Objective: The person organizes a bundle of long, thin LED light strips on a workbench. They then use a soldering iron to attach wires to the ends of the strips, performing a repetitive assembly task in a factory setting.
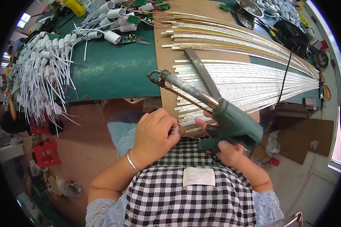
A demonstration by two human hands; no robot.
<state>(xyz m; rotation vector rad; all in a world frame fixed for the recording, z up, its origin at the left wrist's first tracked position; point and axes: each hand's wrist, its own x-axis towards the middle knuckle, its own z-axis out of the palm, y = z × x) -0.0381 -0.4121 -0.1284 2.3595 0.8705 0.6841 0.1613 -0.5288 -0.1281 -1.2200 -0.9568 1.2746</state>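
Observation:
My right hand [231, 152] grips a green soldering gun [238, 123], its long metal barrel and bent, darkened tip pointing up and left over the bench. My left hand [155, 130] is closed in a pinch beside the near ends of the strips, with a thin wire [174, 129] between its thumb and fingers. Just right of that hand lies the end of one narrow LED strip [193, 130], partly hidden behind the gun and my right fingers. Many more white LED strips [246, 77] fan out side by side, with a dark flat bar [202, 72] lying across them.
Brown cardboard [163, 72] lies under the strips on a green bench top [113, 77]. White lamp caps with cables [51, 56] and green circuit boards [132, 19] pile up at the left and back. A black cord [286, 73] crosses the strips. A red stool [45, 152] stands on the floor.

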